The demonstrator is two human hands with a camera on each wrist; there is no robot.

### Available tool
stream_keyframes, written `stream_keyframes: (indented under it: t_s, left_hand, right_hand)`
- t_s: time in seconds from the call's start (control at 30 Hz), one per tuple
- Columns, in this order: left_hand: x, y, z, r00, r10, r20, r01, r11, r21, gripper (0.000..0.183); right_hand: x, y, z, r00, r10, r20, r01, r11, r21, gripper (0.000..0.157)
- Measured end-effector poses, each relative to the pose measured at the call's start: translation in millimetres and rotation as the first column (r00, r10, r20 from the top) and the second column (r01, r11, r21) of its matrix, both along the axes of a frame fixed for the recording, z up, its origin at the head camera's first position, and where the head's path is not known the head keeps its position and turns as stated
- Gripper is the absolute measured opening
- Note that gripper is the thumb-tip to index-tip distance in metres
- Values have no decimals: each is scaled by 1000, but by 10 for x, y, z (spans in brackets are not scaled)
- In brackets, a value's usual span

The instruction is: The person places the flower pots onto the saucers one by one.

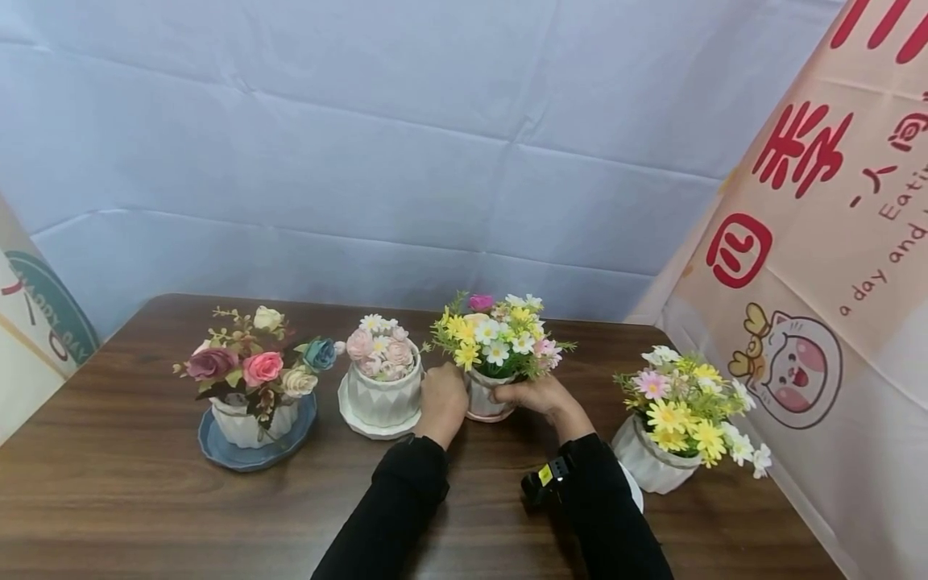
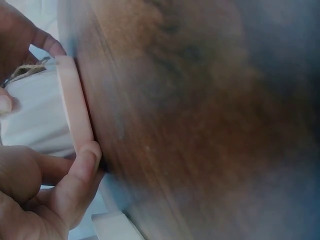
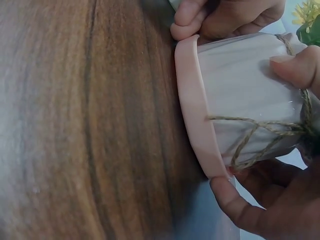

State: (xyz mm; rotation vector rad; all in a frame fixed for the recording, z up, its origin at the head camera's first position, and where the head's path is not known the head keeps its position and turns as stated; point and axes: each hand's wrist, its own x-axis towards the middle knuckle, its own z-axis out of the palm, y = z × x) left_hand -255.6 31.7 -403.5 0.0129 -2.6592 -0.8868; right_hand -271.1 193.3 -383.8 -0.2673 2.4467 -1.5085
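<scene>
A white flowerpot with yellow, white and pink flowers stands upright on a pink saucer near the table's back. Twine is tied around the pot, its loose ends hanging over the side in the right wrist view. My left hand pinches the saucer's rim at the left, thumb against its edge. From the right, my right hand holds the pot, with the thumb on its wall and a fingertip touching the saucer's rim.
Left of my hands, a white pot of pale pink roses sits on a white saucer. Farther left, mixed roses fill a pot on a blue saucer. At right a tilted pot of daisies leans beside a partly hidden white saucer.
</scene>
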Motion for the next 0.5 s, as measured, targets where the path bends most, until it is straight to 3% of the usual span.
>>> stream_keyframes:
  t_s: [0.27,0.5]
  left_hand:
    - [-24,34,-3,1000,-8,23,9,999,-38,22]
    - [-24,31,-8,999,-11,33,13,997,-77,24]
  right_hand:
    - [17,57,-12,999,11,-36,-13,999,-38,66]
    - [9,38,-38,999,18,-32,-21,997,-72,62]
